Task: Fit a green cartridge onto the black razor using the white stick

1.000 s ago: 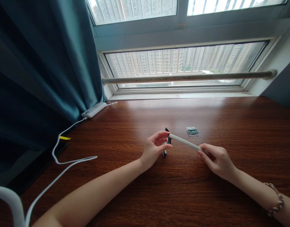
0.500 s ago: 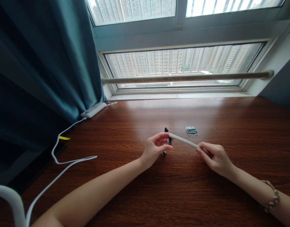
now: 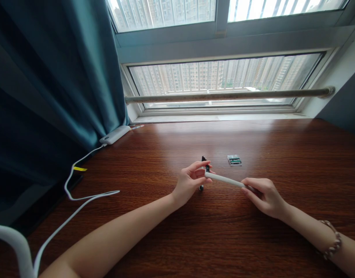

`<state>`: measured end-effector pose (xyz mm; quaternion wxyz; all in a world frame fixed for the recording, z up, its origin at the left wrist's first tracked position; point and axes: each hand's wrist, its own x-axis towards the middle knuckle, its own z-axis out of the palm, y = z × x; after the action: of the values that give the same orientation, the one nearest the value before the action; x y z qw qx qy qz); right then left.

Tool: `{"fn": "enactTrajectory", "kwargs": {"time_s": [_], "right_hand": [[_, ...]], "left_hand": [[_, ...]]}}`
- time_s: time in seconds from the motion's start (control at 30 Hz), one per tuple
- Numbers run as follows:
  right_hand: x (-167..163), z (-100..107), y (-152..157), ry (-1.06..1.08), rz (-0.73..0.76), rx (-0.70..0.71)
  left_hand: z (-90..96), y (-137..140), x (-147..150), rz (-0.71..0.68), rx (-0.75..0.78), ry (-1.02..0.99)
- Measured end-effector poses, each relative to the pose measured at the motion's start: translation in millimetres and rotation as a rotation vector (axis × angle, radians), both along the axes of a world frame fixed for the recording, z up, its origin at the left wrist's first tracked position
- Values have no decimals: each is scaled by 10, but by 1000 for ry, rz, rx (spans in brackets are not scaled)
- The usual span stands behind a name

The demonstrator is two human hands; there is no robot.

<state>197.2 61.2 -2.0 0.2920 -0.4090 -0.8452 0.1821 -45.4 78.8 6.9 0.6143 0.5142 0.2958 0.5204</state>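
My left hand (image 3: 187,179) is closed in a loose pinch around a small black object (image 3: 207,168). Dark and shiny parts of it show above and below the fingers, and its kind I cannot make out. In my right hand (image 3: 264,197) is a slim white rod (image 3: 226,179), gripped near its right end between thumb and fingers. The rod's left tip meets the black object between the left thumb and forefinger. Just beyond the rod lies a small clear case (image 3: 234,160) with dark green strips in it.
A brown wooden table (image 3: 166,239) reaches to the window sill. At its back left lies a white power bank (image 3: 115,135) with a white cable (image 3: 76,199) running toward me. A blue curtain (image 3: 79,77) hangs on the left, and a metal rail (image 3: 229,95) crosses the window.
The white rod's left tip has moved down along the black object, from near the left forefinger toward the thumb. The left forefinger has lifted slightly. My right hand has hardly moved.
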Motion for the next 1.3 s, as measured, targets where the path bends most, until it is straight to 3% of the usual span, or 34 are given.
{"fn": "enactTrajectory", "kwargs": {"time_s": [0.2,0.37,0.6,0.8,0.93,1.13,1.3], "right_hand": [[5,-20,4,2,-75,49],[13,-36,-3,-23,-21,54],[10,-78,18,-30,-142,116],[3,-13,-24,-51,-42,69],[9,-37,-12,-22,-104,99],[14,-55,7,-21,-43,102],[3,-48,0,-22,-94,113]], "left_hand": [[-11,12,3,57,-48,-12],[-2,3,3,37,-42,14],[-17,22,-1,13,-16,66],[-11,17,5,19,4,48],[-7,6,12,-18,0,29],[-6,23,6,14,-41,56],[23,22,-7,12,-65,107]]}}
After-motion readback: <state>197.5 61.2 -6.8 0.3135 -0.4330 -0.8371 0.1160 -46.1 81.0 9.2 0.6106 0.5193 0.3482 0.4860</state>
